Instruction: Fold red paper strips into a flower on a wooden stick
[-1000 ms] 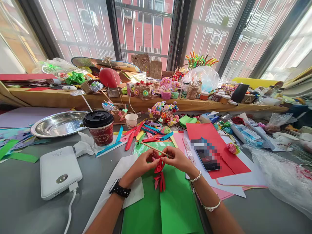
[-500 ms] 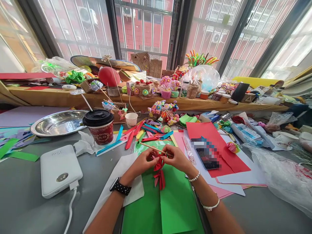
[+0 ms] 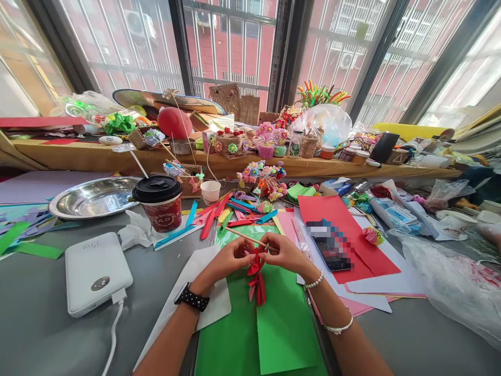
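My left hand and my right hand meet above the green paper, fingertips pinched on a red folded-paper piece. Its pointed petal-like folds hang down between the hands; the upper part is hidden by my fingers. A thin wooden stick slants over the fingertips, its right end in my right hand. Both hands are closed. A white paper sheet lies beneath my left wrist.
Left of the hands are a white power bank with a cable, a lidded cup and a metal plate. Coloured paper strips lie beyond. To the right are a phone, red paper and a plastic bag.
My hands keep nearly the same pose, pinching the red paper piece with the stick across them. Part of another hand appears at the far right edge.
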Tool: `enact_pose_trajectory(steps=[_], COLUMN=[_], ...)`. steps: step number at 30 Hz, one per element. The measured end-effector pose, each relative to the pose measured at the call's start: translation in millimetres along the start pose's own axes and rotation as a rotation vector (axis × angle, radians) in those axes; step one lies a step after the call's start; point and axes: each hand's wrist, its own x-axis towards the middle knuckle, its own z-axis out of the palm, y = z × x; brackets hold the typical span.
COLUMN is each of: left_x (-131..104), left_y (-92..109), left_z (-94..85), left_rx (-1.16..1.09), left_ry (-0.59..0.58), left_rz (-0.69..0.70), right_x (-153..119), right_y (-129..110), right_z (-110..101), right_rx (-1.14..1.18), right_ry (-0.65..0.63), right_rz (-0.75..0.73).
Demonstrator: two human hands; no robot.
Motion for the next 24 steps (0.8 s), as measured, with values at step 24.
enact_pose_trajectory(steps=[24], left_x=[-5.2], left_y=[11.8], left_z=[2.1], left_rx=[0.05], left_ry=[0.023], left_rz=[0.105], right_x=[-1.1], right_y=[-10.1], right_z=[1.0], right_rx=[0.064], right_ry=[0.056], right_rz=[-0.025])
